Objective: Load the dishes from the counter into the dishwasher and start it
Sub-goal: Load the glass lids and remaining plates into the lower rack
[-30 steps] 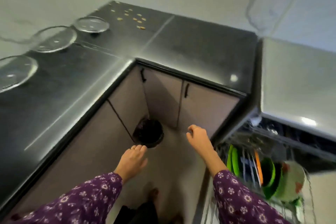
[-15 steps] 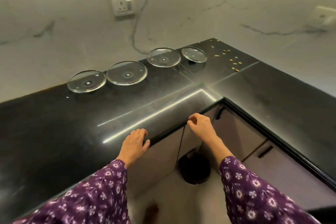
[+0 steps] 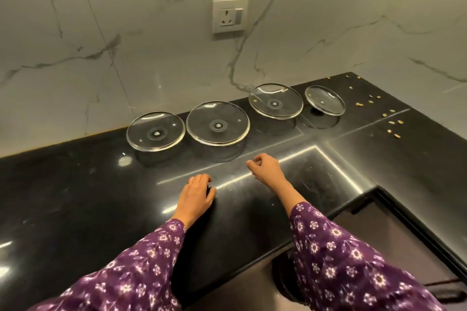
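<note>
Two hands reach forward over a glossy black desk (image 3: 75, 197), both holding nothing. The left hand (image 3: 198, 193), with a ring on one finger, is palm down with its fingers bent, the tips at or just above the surface. The right hand (image 3: 265, 171) hovers a little farther forward, fingers loosely curled and thumb near the forefinger, pinching nothing. Both arms wear purple sleeves (image 3: 131, 267) printed with small white flowers.

Beyond the hands, along the back of the desk, the things to be loaded stand in a row: four round glass lids. The leftmost lid (image 3: 156, 131) and the second lid (image 3: 217, 123) nearly touch. The third lid (image 3: 275, 100) and the smallest lid (image 3: 324, 100) sit farther right, near the corner. Each seems to rest knob-down with its rim lifted clear, which would leave an edge free for fingers to slip under. The second lid lies closest to both hands, so it is probably the next to be picked up.

Small tan crumbs (image 3: 391, 122) are scattered to the right of the lids. Behind rises a marble wall (image 3: 126, 33) with a socket (image 3: 229, 15). The dishwasher is out of view.
</note>
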The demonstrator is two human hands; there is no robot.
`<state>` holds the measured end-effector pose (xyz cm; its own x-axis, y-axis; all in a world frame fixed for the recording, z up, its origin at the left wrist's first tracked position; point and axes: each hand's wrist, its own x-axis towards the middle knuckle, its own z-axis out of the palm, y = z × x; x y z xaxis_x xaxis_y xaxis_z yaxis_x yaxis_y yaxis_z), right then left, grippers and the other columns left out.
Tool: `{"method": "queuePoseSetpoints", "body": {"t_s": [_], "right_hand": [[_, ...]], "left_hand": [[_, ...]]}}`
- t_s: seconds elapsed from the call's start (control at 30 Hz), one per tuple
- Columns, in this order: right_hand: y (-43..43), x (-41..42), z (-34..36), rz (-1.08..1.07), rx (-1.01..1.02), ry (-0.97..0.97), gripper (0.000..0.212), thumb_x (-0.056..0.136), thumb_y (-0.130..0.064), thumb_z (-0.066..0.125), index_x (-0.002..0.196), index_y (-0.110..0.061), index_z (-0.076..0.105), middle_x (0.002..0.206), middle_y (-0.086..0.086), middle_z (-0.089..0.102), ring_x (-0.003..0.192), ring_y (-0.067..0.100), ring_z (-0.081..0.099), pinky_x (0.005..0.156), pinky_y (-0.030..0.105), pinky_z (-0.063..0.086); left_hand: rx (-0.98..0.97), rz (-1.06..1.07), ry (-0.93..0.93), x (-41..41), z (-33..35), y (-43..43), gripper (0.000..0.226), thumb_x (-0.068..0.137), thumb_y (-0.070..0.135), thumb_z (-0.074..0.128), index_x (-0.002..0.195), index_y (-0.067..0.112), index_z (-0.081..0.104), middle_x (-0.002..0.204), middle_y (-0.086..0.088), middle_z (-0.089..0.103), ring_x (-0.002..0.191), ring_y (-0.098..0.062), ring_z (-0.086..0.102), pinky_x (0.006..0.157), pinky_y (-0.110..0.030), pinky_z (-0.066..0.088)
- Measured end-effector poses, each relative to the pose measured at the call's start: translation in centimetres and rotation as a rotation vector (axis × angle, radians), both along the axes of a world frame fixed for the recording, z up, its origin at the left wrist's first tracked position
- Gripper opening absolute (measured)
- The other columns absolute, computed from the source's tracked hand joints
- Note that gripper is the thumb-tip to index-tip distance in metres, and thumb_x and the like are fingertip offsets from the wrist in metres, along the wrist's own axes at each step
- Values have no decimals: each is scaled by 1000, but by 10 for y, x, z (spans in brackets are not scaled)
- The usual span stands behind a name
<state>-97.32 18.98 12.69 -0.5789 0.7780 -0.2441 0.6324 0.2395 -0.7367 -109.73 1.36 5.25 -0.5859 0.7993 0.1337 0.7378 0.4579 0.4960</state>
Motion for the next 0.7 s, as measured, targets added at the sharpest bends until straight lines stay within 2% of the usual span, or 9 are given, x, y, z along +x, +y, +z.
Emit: {"method": "queuePoseSetpoints", "body": {"t_s": [0.07, 0.17, 0.2, 0.23, 0.3, 0.37, 0.53, 0.63, 0.7], "right_hand": [[10, -21, -5, -77, -150, 50, 25, 85, -33, 60, 88, -9, 53, 79, 8, 62, 75, 24, 65, 80, 40, 56], [22, -49, -11, -168, -334, 106, 31, 85, -34, 62, 70, -12, 46, 67, 7, 50, 47, 13, 54, 57, 33, 54], [26, -59, -14, -194, -377, 124, 31, 85, -35, 62, 76, -8, 53, 71, 9, 52, 49, 12, 56, 56, 32, 55], [30, -67, -16, -226, -421, 150, 36, 86, -34, 62, 90, 1, 58, 77, 13, 56, 58, 15, 61, 63, 35, 59], [38, -81, -21, -287, -533, 221, 52, 89, -30, 62, 112, 15, 51, 91, 21, 61, 82, 25, 65, 80, 39, 57], [44, -94, -23, -324, -622, 279, 53, 90, -29, 62, 119, 13, 48, 102, 27, 61, 91, 31, 64, 80, 36, 56], [56, -123, -29, -368, -745, 377, 47, 89, -26, 64, 120, 5, 47, 107, 24, 58, 84, 29, 63, 66, 32, 58], [54, -133, -31, -409, -787, 446, 20, 93, -13, 56, 107, 0, 49, 93, 19, 60, 77, 28, 62, 73, 42, 54], [53, -138, -32, -447, -781, 506, 4, 95, -2, 46, 91, -3, 47, 86, 16, 59, 68, 23, 63, 69, 41, 54]], "left_hand": [[8, -21, -7, -9, -2, 13, 17, 88, 25, 58, 98, 12, 55, 96, -3, 60, 90, -22, 54, 80, -34, 45], [11, -71, 54, -17, -12, 22, 20, 86, 32, 50, 92, 14, 54, 89, -1, 57, 83, -22, 53, 75, -38, 48], [16, -82, 88, -19, -18, 23, 21, 85, 34, 47, 92, 15, 54, 89, 0, 56, 82, -20, 52, 73, -36, 48], [29, -87, 110, -19, -23, 23, 21, 85, 35, 46, 93, 17, 53, 91, 1, 55, 82, -18, 50, 73, -33, 47], [46, -96, 121, -19, -29, 24, 18, 85, 35, 47, 95, 20, 51, 94, 4, 53, 84, -14, 47, 76, -30, 42], [49, -109, 105, -21, -32, 27, 18, 85, 34, 49, 98, 21, 49, 97, 5, 53, 87, -13, 47, 79, -27, 37], [57, -123, 85, -23, -33, 28, 18, 87, 34, 48, 100, 21, 49, 99, 5, 51, 91, -13, 48, 84, -25, 34], [50, -123, 80, -22, -33, 28, 20, 88, 34, 48, 102, 20, 51, 102, 5, 51, 92, -13, 48, 86, -27, 36], [42, -127, 78, -23, -32, 28, 20, 88, 34, 47, 103, 21, 51, 102, 6, 51, 93, -13, 48, 86, -28, 38]]}}
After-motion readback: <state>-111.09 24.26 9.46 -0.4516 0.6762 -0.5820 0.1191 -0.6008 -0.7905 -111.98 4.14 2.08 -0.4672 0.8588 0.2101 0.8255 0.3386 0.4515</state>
